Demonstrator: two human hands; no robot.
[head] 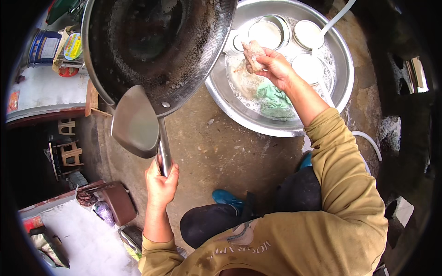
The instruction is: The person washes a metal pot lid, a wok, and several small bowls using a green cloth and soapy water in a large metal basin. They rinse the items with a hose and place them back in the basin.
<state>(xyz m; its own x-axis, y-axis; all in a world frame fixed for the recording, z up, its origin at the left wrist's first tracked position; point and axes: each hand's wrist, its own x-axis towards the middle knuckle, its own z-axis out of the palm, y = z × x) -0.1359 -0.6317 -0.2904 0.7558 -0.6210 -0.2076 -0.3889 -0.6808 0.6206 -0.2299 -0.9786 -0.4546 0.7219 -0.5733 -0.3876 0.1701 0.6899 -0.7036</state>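
My left hand [160,184] grips the metal handle of a large dark wok [193,45] together with the handle of a metal wok spatula [136,129]. The wok is tilted, its wet, sudsy inside towards me. The spatula's blade overlaps the near rim. In my right hand [278,70] is a crumpled brownish scrubbing cloth or pad [253,57], held over a wide stainless steel basin [340,60]. Soapy water fills the basin's bottom, with a wet green cloth [272,96] in it. Several round, pale-topped vessels or lids, such as this one [309,34], sit in the suds.
A white hose [336,20] runs over the basin's rim. Wet concrete floor [207,148] lies between wok, basin and my blue boots [226,198]. To the left are plastic stools [71,153], a brown bin [117,203], a white surface [86,245] and a blue tin [43,48].
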